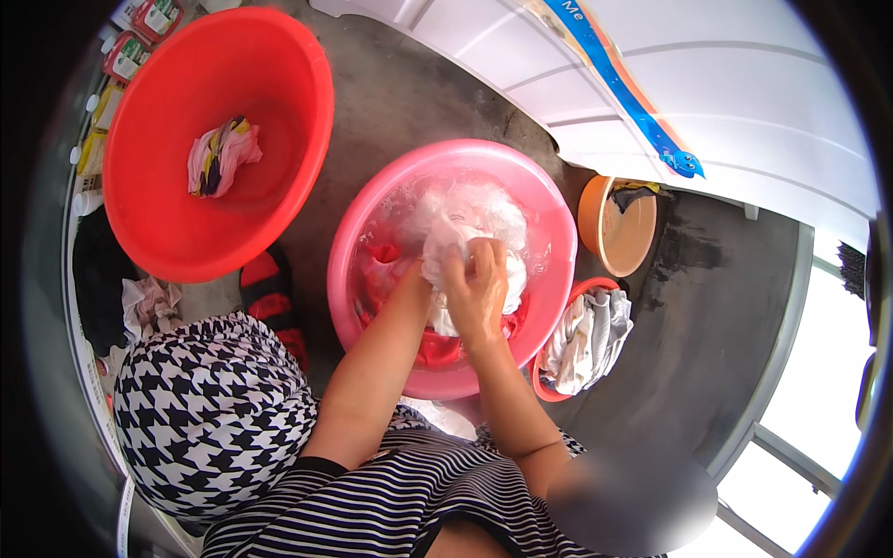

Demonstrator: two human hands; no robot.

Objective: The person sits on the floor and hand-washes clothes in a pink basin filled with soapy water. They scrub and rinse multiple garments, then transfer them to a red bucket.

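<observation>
A pink plastic basin (349,230) holds soapy water, red cloth (439,351) and a white garment (516,272). Over the water in its middle, my right hand (481,286) grips a bunched part of the white garment. The forearm of my left hand (425,268) reaches into the basin beside it; white cloth hides nearly all of that hand, so its fingers cannot be seen. White foam and wet white fabric lie just beyond both hands.
At the upper left stands a large red basin (150,104) with a pink patterned cloth (222,157) inside. Right of the pink basin are an orange tub (593,216) and a smaller red basin (541,387) of pale laundry (586,342). Bottles (128,57) line the left edge.
</observation>
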